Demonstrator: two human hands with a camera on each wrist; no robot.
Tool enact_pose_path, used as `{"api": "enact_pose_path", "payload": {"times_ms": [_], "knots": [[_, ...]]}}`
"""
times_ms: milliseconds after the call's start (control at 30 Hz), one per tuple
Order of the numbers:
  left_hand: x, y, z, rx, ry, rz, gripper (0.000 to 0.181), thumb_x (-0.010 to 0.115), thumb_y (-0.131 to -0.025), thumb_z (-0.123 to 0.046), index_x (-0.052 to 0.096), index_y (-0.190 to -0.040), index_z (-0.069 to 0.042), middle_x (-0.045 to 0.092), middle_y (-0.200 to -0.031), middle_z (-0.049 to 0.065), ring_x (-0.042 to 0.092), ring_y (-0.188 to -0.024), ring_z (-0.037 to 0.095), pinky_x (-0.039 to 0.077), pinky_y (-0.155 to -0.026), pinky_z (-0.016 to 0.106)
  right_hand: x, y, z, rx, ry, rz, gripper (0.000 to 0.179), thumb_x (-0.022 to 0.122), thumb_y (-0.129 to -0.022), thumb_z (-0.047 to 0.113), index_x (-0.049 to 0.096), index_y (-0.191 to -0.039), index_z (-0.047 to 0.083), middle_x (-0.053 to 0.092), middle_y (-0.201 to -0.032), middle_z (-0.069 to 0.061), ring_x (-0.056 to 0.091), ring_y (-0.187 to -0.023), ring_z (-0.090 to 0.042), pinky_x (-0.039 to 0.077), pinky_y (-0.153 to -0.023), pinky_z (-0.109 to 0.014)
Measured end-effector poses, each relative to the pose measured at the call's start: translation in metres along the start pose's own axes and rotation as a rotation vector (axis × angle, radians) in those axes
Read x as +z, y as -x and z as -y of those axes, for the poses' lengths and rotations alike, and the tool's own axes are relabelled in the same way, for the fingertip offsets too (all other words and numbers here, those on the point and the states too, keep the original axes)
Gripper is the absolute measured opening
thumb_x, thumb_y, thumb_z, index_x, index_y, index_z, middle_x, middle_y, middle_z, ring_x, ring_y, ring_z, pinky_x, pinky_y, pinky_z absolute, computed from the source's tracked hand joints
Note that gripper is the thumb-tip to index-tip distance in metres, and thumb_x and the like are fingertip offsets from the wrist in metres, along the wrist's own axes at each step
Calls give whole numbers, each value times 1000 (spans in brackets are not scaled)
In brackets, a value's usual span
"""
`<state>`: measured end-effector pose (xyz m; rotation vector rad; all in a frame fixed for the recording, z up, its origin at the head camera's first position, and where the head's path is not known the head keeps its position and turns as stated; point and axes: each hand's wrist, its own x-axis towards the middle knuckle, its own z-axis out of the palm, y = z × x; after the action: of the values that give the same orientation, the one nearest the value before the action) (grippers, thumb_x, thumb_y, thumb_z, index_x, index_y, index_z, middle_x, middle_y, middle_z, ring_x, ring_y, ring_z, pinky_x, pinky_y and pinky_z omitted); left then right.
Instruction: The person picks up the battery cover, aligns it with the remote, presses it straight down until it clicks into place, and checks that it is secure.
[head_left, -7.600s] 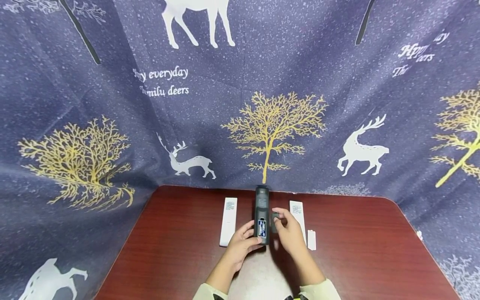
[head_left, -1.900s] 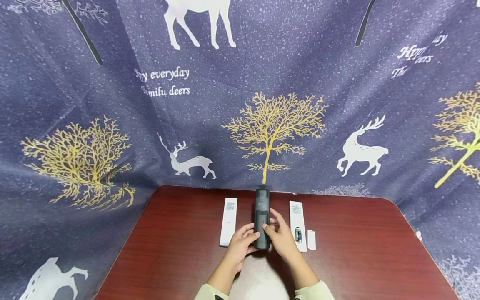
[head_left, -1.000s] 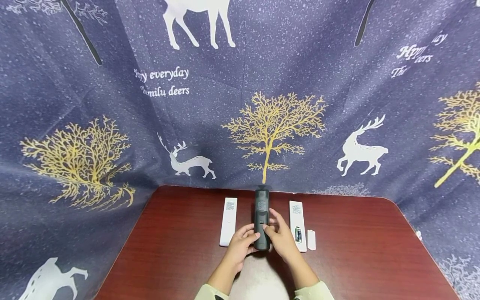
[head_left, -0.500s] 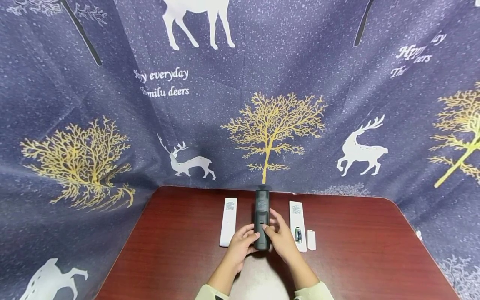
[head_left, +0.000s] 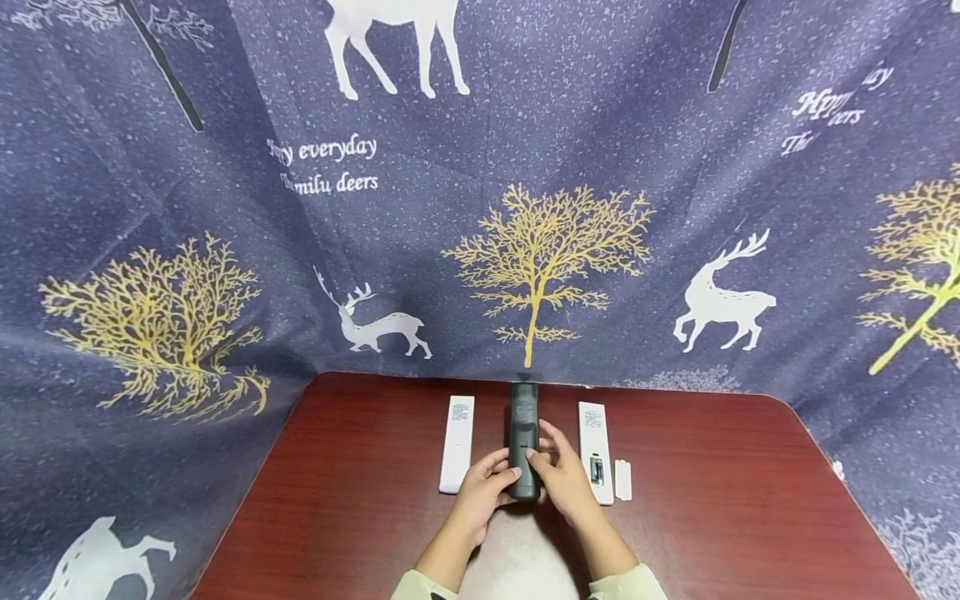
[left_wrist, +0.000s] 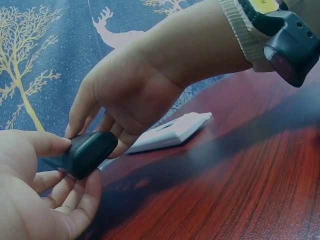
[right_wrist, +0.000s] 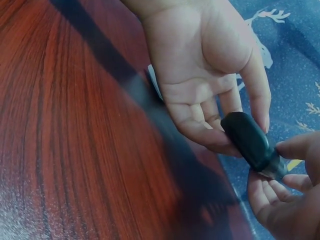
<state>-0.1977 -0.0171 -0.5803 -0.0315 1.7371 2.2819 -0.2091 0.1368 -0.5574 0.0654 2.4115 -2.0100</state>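
A dark remote control [head_left: 524, 417] is held between both hands above the table, back side up, its battery cover closing the compartment. My left hand [head_left: 478, 496] grips its lower left edge, thumb on the back and fingers beneath. From the other side my right hand [head_left: 566, 479] holds it, with the thumb on the battery cover near the latch and fingers round the right edge. In the left wrist view the remote's end [left_wrist: 92, 152] points towards the camera. The right wrist view shows the same dark end [right_wrist: 247, 140] between the two hands.
A white remote [head_left: 457, 446] lies back side up on the left. Another white remote [head_left: 593, 425] on the right has its battery compartment uncovered, a battery [head_left: 597, 470] showing. Its white cover [head_left: 623, 480] lies beside it. A patterned curtain [head_left: 480, 250] hangs behind the reddish table [head_left: 337, 500].
Several seconds ago the dark remote's compartment was uncovered and my right hand held the cover beside it; now the cover is on. Over the last second the hands have barely moved.
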Motion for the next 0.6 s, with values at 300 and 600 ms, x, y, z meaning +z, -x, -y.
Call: {"api": "enact_pose_path", "payload": {"times_ms": [300,600], "knots": [[0,2,2,19,-14,10,56,67,-94,-14,49,-142,9,62,-129,25,68,-94,15,58,-75,28,-2,2,-2,11,36,4,63,68,-95,15,42,-151,5,63,-129,-25,66,-102,-24,52,-79,-26],[-1,1,4,2,-12,8,56,68,-94,-17,50,-142,8,62,-132,26,69,-98,17,58,-77,29,0,3,1,28,87,-2,60,67,-95,13,44,-149,-1,64,-129,-28,67,-100,-25,52,-80,-27]]}}
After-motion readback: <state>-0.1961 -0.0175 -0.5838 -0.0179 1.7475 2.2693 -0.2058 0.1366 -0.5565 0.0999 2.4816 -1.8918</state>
